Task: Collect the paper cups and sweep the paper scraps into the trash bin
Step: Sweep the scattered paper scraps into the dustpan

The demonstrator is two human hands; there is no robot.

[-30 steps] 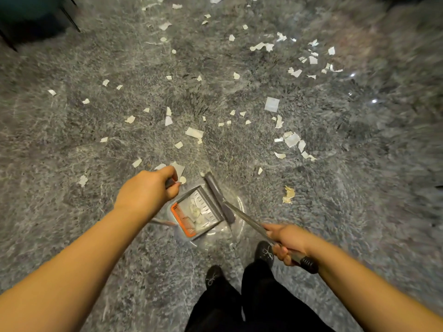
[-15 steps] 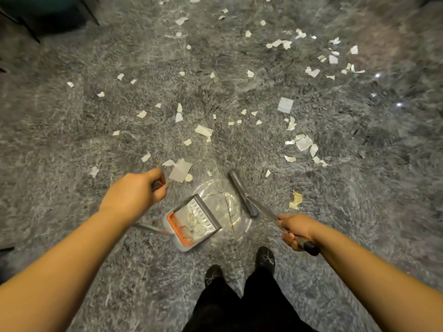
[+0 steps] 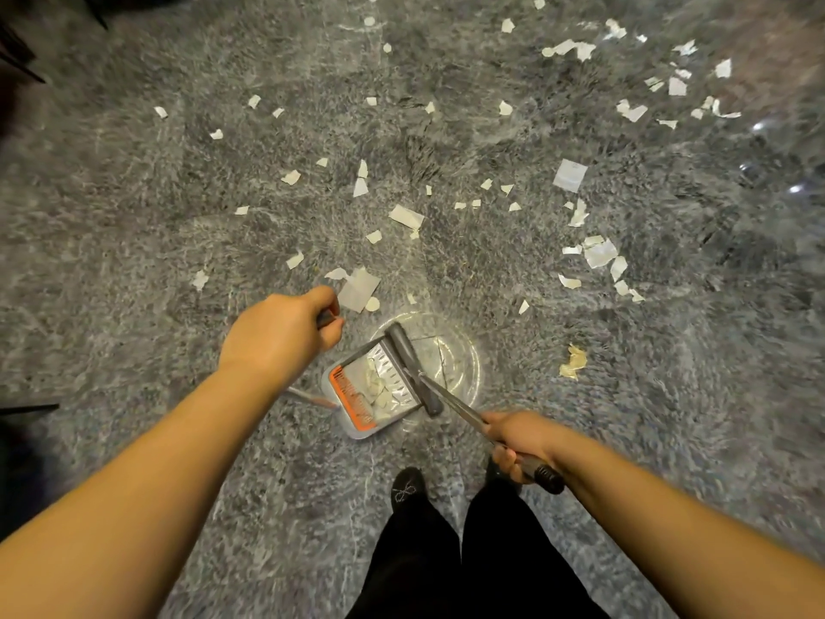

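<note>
My left hand (image 3: 281, 335) grips the top of the dustpan's long handle. The grey dustpan (image 3: 372, 395) with an orange comb strip stands on the floor in front of my feet and holds several white paper scraps. My right hand (image 3: 520, 442) grips the broom handle (image 3: 455, 406) near its black end. The grey broom head (image 3: 413, 373) lies across the dustpan's open mouth. White paper scraps (image 3: 404, 216) lie scattered over the grey marbled floor ahead and to the right. A larger square scrap (image 3: 359, 288) lies just beyond my left hand. No paper cup or trash bin shows.
A crumpled yellowish scrap (image 3: 572, 361) lies right of the dustpan. My black shoes (image 3: 406, 489) and trouser legs stand just behind it. Dark furniture legs (image 3: 18, 60) sit at the top left corner. A lamp glare ring marks the floor beside the dustpan.
The broom head swung left from the floor onto the dustpan's mouth. My right hand moved slightly with the handle. My left hand stayed on the dustpan handle.
</note>
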